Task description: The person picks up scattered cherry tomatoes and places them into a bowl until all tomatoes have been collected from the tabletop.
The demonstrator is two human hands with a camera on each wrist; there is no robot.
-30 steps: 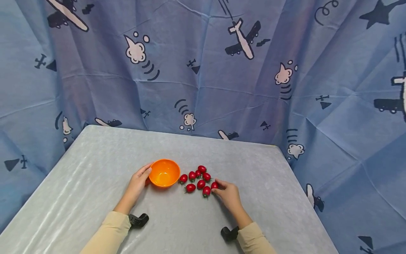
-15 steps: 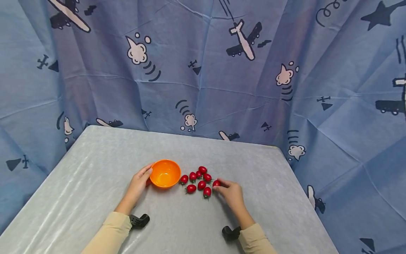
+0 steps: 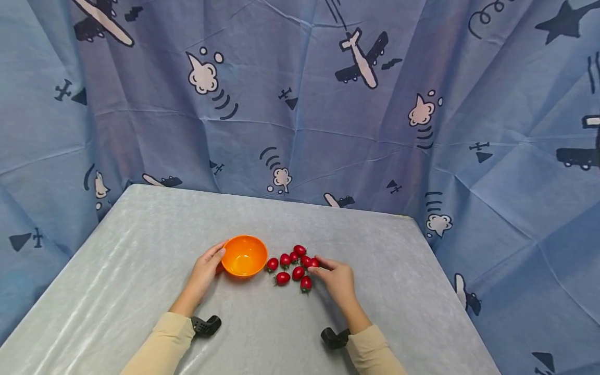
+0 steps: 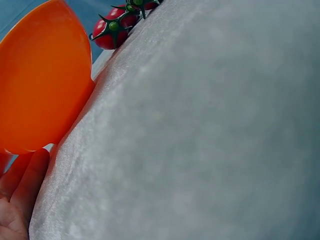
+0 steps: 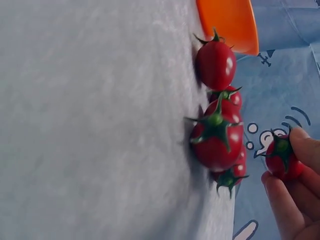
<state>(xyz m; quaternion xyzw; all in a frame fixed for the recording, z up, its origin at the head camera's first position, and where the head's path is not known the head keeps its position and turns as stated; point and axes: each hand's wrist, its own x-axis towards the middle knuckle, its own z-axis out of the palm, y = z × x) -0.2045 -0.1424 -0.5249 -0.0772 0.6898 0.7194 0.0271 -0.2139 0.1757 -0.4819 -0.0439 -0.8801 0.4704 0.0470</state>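
Note:
An orange bowl (image 3: 244, 256) stands upright on the table, nothing visible in it. My left hand (image 3: 206, 265) holds its left side, thumb at the rim; in the left wrist view some fingers (image 4: 30, 180) lie against the bowl's lower wall. My right hand (image 3: 338, 280) pinches a red cherry tomato (image 5: 283, 159) between thumb and fingertips. That tomato is raised off the table, its green stem end facing the right wrist camera. Several more cherry tomatoes (image 3: 282, 278) lie loosely grouped between the bowl and my right hand, the leftmost one close beside the bowl.
A pale cloth covers the table (image 3: 262, 333), whose far edge meets a blue curtain (image 3: 300, 104) printed with planes. Each wrist wears a black camera mount (image 3: 206, 326).
My right hand has lifted the cherry tomato from the group's right side and carried it slightly left and away from me. The left hand and bowl stay in place.

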